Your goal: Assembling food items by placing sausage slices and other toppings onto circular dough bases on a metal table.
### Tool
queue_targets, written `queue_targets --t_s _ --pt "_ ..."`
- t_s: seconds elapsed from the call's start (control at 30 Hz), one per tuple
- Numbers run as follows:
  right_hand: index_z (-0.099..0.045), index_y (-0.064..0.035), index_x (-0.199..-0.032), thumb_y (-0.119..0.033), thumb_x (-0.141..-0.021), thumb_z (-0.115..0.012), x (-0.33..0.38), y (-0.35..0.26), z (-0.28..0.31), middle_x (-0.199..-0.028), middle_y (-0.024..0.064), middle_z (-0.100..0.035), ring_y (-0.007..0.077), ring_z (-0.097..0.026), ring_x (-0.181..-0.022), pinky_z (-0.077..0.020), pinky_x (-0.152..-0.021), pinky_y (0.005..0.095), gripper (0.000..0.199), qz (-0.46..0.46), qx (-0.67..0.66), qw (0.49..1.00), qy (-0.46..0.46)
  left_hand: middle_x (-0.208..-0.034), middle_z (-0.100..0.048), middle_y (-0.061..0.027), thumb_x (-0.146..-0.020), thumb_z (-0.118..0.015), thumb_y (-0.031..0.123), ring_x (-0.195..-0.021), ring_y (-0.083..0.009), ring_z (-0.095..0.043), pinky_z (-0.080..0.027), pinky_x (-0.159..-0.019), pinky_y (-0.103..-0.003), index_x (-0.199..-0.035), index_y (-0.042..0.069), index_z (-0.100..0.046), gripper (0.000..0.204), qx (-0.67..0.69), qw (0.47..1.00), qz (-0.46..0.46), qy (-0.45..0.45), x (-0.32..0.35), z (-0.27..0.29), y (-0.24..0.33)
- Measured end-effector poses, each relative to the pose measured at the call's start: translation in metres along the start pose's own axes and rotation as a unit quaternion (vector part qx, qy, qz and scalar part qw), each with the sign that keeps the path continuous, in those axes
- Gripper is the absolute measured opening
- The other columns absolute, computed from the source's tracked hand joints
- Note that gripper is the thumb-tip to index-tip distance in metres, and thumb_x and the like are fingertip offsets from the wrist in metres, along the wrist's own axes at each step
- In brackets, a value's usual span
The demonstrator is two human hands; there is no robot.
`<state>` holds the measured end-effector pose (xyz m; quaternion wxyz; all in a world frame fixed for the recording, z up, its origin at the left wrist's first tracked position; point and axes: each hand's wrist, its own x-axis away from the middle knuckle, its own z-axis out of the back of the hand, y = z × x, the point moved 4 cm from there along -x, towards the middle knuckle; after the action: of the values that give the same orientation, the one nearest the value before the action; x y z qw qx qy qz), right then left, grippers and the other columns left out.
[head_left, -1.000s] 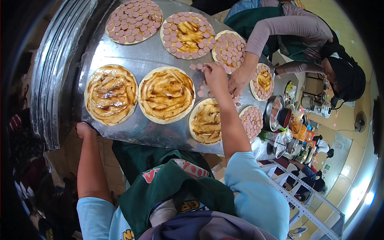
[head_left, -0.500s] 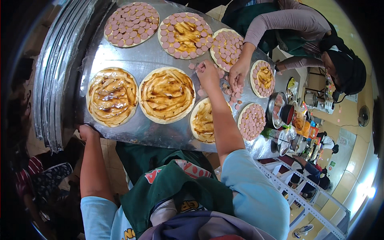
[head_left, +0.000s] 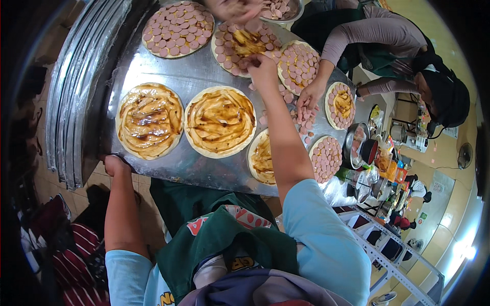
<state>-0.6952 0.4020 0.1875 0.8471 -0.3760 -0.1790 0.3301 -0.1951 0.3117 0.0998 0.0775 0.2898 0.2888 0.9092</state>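
My right hand reaches across the metal table, its fingers pinched at the near edge of a pizza base partly covered with pink sausage slices. What sits between those fingertips is too small to make out. At the table's near left corner, my left hand is closed on the edge. Two sauced bases, a left one and a right one, lie between my arms without slices. Another sauced base is partly hidden by my right forearm. Loose sausage slices are heaped right of that forearm.
A co-worker's hand is at the loose slices. Another person's blurred hand is at the far edge, beside a bowl of slices. Slice-covered bases lie around the table. Stacked metal trays stand at left.
My right hand has moved away from me, from the loose slices to the partly covered base. Another hand and a bowl of slices have appeared at the far edge. My left hand stays at the corner.
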Motion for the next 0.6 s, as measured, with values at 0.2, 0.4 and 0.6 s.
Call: queue_targets --t_s 0.2,0.4,0.6 --pt "-0.068 -0.0038 -0.086 -0.013 -0.076 -0.062 -0.005 -0.001 -0.004 -0.082 0.0155 -0.064 0.0324 -0.061 -0.082 -0.0477 -0.07 0.0391 0.015 0.105 0.135 0.982 0.078 -0.12 -0.055 -0.0215 -0.085 -0.042 0.057 -0.11 -0.0323 -0.055 -0.042 -0.093 -0.039 -0.113 -0.012 -0.054 0.076 0.022 1.0 0.013 -0.014 0.011 -0.001 0.002" --pt "-0.066 -0.0031 -0.08 -0.012 -0.075 -0.061 -0.009 0.008 0.01 -0.082 0.0148 -0.063 0.0302 -0.061 -0.077 -0.0479 -0.069 0.0385 0.011 0.038 0.079 0.994 0.062 -0.121 -0.055 -0.0215 -0.087 -0.039 0.057 -0.11 -0.0323 -0.054 -0.041 -0.094 -0.04 -0.114 -0.013 -0.053 0.076 0.002 1.0 0.007 -0.005 0.023 0.004 0.007" --pt "-0.065 -0.0054 -0.079 -0.012 -0.075 -0.062 -0.003 -0.005 0.012 -0.08 0.0124 -0.061 0.0292 -0.06 -0.076 -0.0477 -0.067 0.0376 0.009 0.081 0.201 0.973 0.075 -0.121 -0.054 -0.0227 -0.088 -0.037 0.057 -0.111 -0.0332 -0.054 -0.041 -0.095 -0.04 -0.113 -0.012 -0.053 0.076 -0.014 1.0 -0.015 -0.003 -0.002 0.002 0.0"
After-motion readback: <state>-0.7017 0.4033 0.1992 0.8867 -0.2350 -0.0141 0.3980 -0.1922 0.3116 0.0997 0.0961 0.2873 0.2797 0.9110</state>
